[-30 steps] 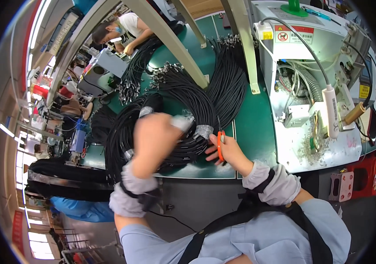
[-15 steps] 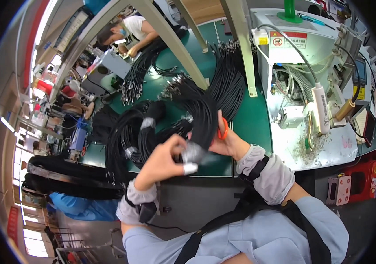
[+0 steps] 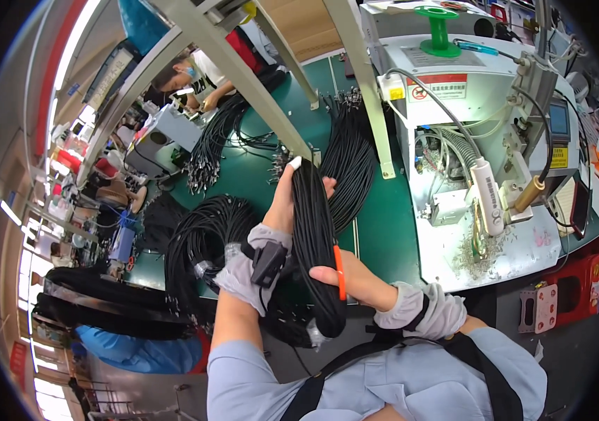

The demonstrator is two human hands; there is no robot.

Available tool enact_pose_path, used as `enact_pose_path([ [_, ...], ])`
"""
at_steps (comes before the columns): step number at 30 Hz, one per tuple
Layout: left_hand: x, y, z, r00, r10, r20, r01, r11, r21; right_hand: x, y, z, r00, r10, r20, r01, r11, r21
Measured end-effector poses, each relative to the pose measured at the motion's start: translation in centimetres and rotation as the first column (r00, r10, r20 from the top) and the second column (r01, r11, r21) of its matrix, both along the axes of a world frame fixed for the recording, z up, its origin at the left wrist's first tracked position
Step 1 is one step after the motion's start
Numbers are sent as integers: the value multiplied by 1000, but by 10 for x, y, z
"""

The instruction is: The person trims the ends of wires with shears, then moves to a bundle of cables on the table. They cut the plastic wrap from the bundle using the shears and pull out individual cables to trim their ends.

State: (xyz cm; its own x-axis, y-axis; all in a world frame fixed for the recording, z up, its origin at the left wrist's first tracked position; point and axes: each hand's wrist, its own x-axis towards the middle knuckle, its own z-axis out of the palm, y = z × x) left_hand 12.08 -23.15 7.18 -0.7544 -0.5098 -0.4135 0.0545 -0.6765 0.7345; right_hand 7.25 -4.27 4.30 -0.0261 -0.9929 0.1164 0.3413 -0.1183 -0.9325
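Note:
A thick bundle of black cables (image 3: 312, 224) stretches lengthwise between my hands, over the table's front edge. My left hand (image 3: 282, 207) is closed round its far part, thumb along the left side and fingertips showing on the right. Lower down, my right hand (image 3: 362, 282) grips the bundle from the right, its thumb lying across the cables. Scissors with an orange handle (image 3: 341, 274) are also in that hand, against the bundle's side; their blades are hidden. Clear wrap (image 3: 315, 335) binds the bundle's near end, which hangs close to my body.
Coiled black cable bundles (image 3: 198, 228) lie left on the green table (image 3: 391, 231); a straight bundle (image 3: 348, 165) lies beyond. Metal frame posts (image 3: 366, 91) rise from the table. A white machine (image 3: 447, 133) stands right. Across the table, a co-worker (image 3: 205, 81) handles cables.
My left hand has left the wrapped end and now holds the bundle farther away. That wrapped end has swung down toward my body. My right hand has moved nearer, still with the scissors.

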Motion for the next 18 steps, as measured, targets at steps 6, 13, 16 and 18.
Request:
enact_pose_path([
  [6,-14,48,57,932,150,-331,-279,880,-384,-13,34,-33,999,39,16,-33,962,-271],
  [13,-94,1,47,861,260,-436,-490,199,-849,-32,9,-50,862,108,495,-47,990,-133],
  [16,-93,-77,-3,911,399,101,110,2,-994,-32,-9,-41,731,-177,658,55,978,202],
  [18,-78,-82,-5,679,414,607,644,62,-762,-44,-24,-57,752,-276,599,120,950,287],
])
